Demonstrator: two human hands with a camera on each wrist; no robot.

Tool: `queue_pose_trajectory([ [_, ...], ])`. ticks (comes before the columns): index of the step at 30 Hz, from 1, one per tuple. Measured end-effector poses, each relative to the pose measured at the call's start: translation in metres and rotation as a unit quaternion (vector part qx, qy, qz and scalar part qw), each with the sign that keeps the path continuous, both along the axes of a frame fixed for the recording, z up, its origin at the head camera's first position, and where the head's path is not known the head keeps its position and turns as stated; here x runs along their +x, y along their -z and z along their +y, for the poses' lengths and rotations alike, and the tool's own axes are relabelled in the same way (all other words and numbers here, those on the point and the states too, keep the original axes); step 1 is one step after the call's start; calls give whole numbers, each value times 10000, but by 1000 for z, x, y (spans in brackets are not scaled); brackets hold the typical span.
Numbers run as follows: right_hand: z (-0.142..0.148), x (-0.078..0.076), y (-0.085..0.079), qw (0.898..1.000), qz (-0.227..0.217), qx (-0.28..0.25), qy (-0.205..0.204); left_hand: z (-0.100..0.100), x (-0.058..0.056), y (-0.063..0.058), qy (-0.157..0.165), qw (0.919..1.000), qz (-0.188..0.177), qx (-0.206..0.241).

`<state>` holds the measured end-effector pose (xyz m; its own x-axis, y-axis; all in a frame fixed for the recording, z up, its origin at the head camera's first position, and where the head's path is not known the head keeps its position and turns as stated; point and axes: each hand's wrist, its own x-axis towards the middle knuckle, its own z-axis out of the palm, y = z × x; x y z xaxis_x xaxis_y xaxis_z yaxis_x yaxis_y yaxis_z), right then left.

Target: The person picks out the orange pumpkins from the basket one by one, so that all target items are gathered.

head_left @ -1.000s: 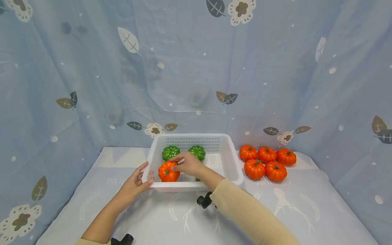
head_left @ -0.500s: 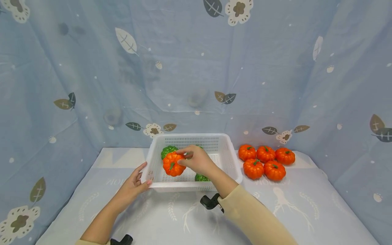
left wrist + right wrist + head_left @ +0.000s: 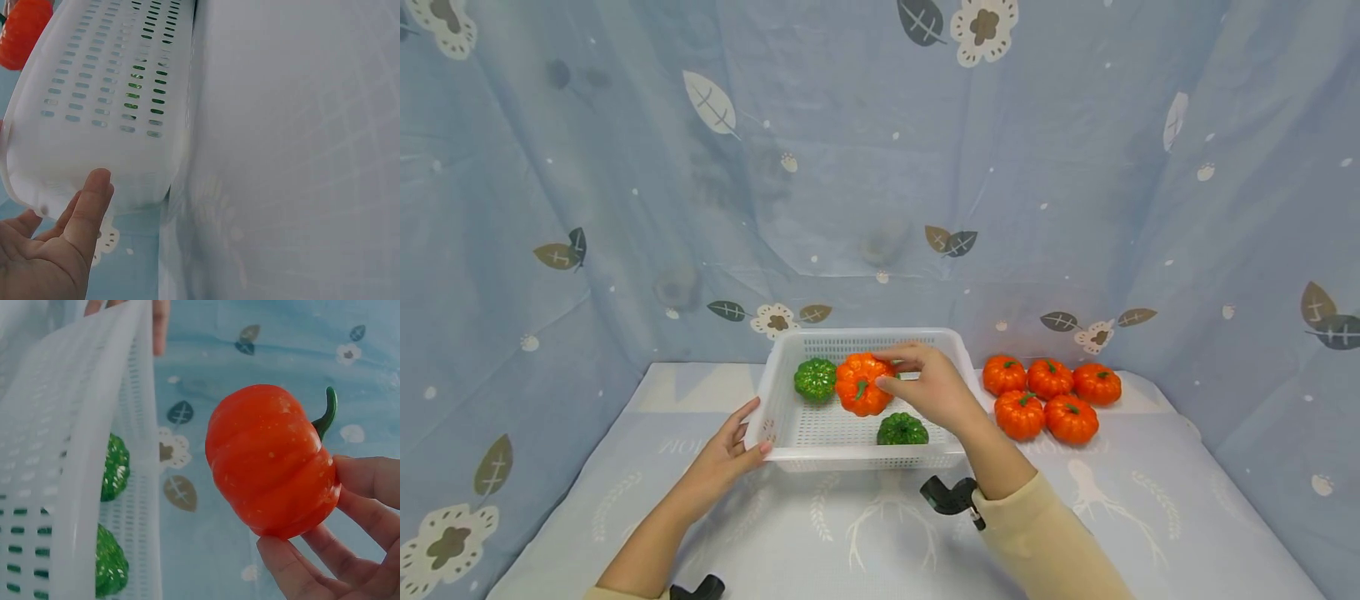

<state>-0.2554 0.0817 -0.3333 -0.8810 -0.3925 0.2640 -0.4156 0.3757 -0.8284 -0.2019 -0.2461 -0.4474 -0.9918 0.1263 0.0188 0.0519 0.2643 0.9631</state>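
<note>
My right hand (image 3: 931, 385) pinches an orange mini pumpkin (image 3: 863, 385) between thumb and fingers, above the white plastic basket (image 3: 865, 452). In the right wrist view, the pumpkin (image 3: 272, 459) shows its curved green stem, with my fingertips on its side and bottom. My left hand (image 3: 726, 454) rests against the basket's front left corner. Its fingers lie straight along the wall in the left wrist view. Inside the basket sit a green pumpkin (image 3: 815, 380) at the back left and another green pumpkin (image 3: 902, 429) near the front. The raised pumpkin and right hand mostly hide a third.
Several orange pumpkins (image 3: 1048, 398) stand in two rows on the table, right of the basket. A pale patterned cloth (image 3: 820, 542) covers the table. Behind and at both sides hangs a blue curtain (image 3: 850, 183). Black camera mounts sit on both wrists.
The right hand has lifted the orange pumpkin from the basket's left part and carried it up and to the right. The front green pumpkin is now uncovered. The left hand keeps its place.
</note>
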Motion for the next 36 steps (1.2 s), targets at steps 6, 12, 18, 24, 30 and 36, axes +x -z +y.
queue_pose_trajectory([
  [6,29,5,-2,9998,186,-36,72,0,-1,3,-9,9999,-100,49],
  [12,61,13,-2,9986,373,36,360,-1,-1,4,7,10000,-45,45],
  [18,97,22,-3,9930,719,351,872,0,1,1,10,10000,-8,26],
  [24,137,29,0,9814,931,769,1491,1,1,0,4,10000,-52,35],
  [30,168,35,9,9702,1118,1012,1895,-1,-1,3,49,9999,-36,86],
  [36,194,39,17,9612,1173,1221,2178,-1,0,2,83,9999,-44,125],
])
